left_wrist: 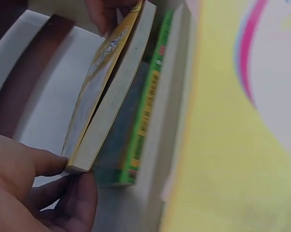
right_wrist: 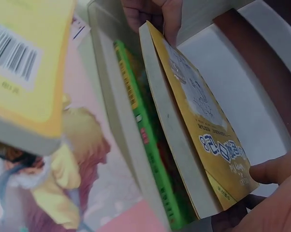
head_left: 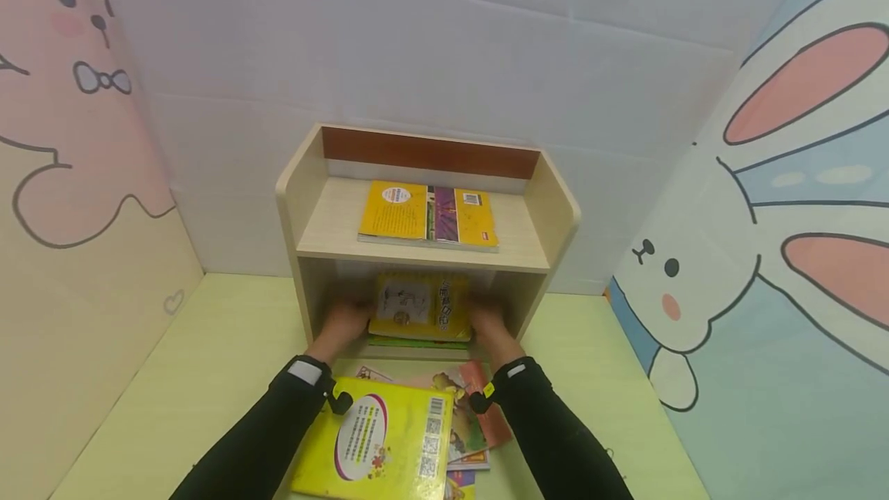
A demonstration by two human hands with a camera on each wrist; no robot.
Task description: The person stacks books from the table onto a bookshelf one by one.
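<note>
Both hands reach into the lower compartment of a small wooden shelf (head_left: 424,259) and hold a thick yellow book (head_left: 417,307) between them. My left hand (left_wrist: 44,188) pinches one end of it, thumb on the cover and fingers beneath. At the other end my right hand (right_wrist: 266,193) grips a corner the same way. In both wrist views the book is tilted, with a gap between it and a green-spined book (left_wrist: 145,111) lying under it on the compartment floor. The yellow book's cover faces up toward the head camera.
Another yellow book with a purple band (head_left: 396,211) lies on the upper shelf. Before the unit, a large yellow book (head_left: 410,423) rests on a pile with a pinkish picture book (head_left: 472,423) on the pale table (head_left: 229,346). Cartoon-printed walls (head_left: 785,253) stand on both sides.
</note>
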